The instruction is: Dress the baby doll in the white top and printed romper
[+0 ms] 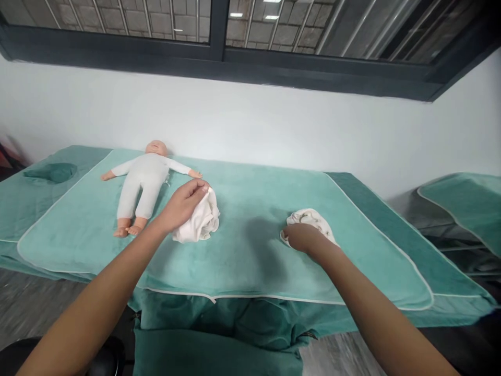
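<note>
A baby doll (143, 183) in a white bodysuit lies on its back at the far left of a teal towel (242, 250) spread over a bed. My left hand (183, 202) is closed on a bunched white cloth (199, 222) and lifts it just above the towel, right beside the doll's legs. Over to the right, my right hand (303, 236) rests with fingers curled on a second small, patterned white cloth (313, 218) that lies flat on the towel.
The bed's darker green cover (395, 224) reaches the white wall behind. A second bed with a teal cover (465, 203) stands at the right. A round hollow (52, 171) shows in the cover at far left. A black stool (105, 360) is below.
</note>
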Available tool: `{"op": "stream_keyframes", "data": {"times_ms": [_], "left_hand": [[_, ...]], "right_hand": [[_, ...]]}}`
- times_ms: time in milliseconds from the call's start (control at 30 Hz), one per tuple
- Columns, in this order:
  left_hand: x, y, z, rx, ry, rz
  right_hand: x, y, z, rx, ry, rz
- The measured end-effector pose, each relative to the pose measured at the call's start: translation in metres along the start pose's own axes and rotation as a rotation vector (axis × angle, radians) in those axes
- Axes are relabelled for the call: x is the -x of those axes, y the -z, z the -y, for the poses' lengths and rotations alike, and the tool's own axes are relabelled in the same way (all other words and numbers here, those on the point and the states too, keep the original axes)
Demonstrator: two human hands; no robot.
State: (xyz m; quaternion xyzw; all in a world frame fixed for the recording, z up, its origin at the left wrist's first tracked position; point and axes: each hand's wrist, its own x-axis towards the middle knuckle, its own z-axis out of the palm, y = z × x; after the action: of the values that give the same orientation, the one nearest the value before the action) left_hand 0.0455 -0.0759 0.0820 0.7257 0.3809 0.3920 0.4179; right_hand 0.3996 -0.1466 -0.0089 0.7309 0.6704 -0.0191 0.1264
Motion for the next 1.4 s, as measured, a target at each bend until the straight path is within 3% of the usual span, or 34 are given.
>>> {"op": "stream_keyframes", "data": {"times_ms": [100,133,200,300,400,500,633,700,833,1033,1133,1233,1300,1400], "left_hand": [[-0.001,-0.002,-0.020,0.050,-0.014,0.030],[-0.001,-0.004,-0.029,0.061,-0.028,0.038],[0.002,-0.007,-0.046,0.067,-0.071,0.061],[0.010,-0.006,-0.066,-0.002,-0.144,0.087],[0.016,0.006,-0.069,-0.248,-0.150,0.103],[0.021,0.021,-0.058,-0.631,-0.099,0.062],[0.024,0.027,-0.043,-1.020,-0.084,-0.226],[0.026,0.025,-0.038,-1.150,-0.077,-0.311],[0.027,0.024,-0.026,-1.295,-0.014,-0.321],[0.026,0.040,-0.003,-1.166,0.073,-0.353],[0.027,0.048,0.001,-1.027,0.068,-0.360],[0.028,0.059,0.000,-0.839,0.053,-0.277],[0.028,0.069,-0.001,-0.735,0.106,-0.204],[0.020,0.082,0.004,-0.698,0.235,-0.120]], "right_hand": [[0.017,0.027,0.040,-0.132,0.220,-0.022],[0.021,0.038,0.059,-0.302,0.349,-0.121],[0.024,0.058,0.100,-0.611,0.470,-0.326],[0.018,0.082,0.142,-0.781,0.412,-0.486],[0.006,0.098,0.155,-0.840,0.334,-0.564],[-0.001,0.113,0.150,-0.800,0.373,-0.629],[-0.002,0.125,0.140,-0.527,0.304,-0.730],[-0.004,0.122,0.133,-0.466,0.256,-0.745],[-0.011,0.100,0.114,-0.536,0.221,-0.695],[-0.009,0.077,0.085,-0.597,0.140,-0.701],[-0.002,0.084,0.074,-0.632,0.110,-0.684],[0.006,0.099,0.059,-0.584,0.058,-0.648],[0.007,0.110,0.046,-0.462,-0.019,-0.568],[-0.006,0.118,0.027,-0.260,-0.086,-0.346]]}}
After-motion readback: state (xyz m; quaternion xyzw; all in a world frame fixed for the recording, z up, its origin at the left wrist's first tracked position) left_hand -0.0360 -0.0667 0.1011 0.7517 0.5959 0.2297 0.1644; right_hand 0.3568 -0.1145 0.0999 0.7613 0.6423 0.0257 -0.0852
